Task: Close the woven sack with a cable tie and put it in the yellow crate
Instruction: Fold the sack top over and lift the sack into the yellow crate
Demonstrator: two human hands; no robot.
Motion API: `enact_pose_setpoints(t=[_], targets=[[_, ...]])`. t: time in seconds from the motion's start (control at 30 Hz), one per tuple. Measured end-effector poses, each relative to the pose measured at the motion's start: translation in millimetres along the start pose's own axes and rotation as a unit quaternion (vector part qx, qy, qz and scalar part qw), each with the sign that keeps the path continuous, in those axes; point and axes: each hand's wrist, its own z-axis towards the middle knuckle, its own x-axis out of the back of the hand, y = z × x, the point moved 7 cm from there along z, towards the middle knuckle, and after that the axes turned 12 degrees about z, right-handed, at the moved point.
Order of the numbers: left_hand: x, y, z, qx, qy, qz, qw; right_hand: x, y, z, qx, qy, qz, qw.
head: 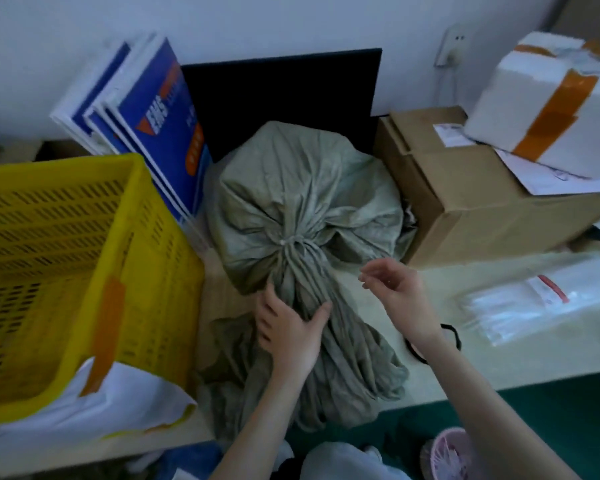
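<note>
A grey-green woven sack lies on the table, its neck gathered toward me. A thin pale cable tie circles the neck. My left hand grips the bunched neck just below the tie. My right hand hovers to the right of the neck, fingers relaxed and spread, holding nothing. The yellow crate stands to the left of the sack, tilted on white packages.
Blue and white envelopes lean behind the crate. A black panel stands behind the sack. A brown cardboard box and a taped white foam box sit at the right, a clear bag of ties near the table edge.
</note>
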Motion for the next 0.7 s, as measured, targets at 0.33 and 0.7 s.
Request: enact_pose_setpoints(t=[0.33,0.7], targets=[[-71.1,-2.2,10.0,0.097,-0.176,-0.062,0.978,4.7,-2.2,5.8,0.02,0.06,0.003,0.998],[-57.5,-24.0,35.9,-0.003,-0.145,-0.038,0.989,16.5,7.1,16.5,0.022,0.03,-0.05,0.998]])
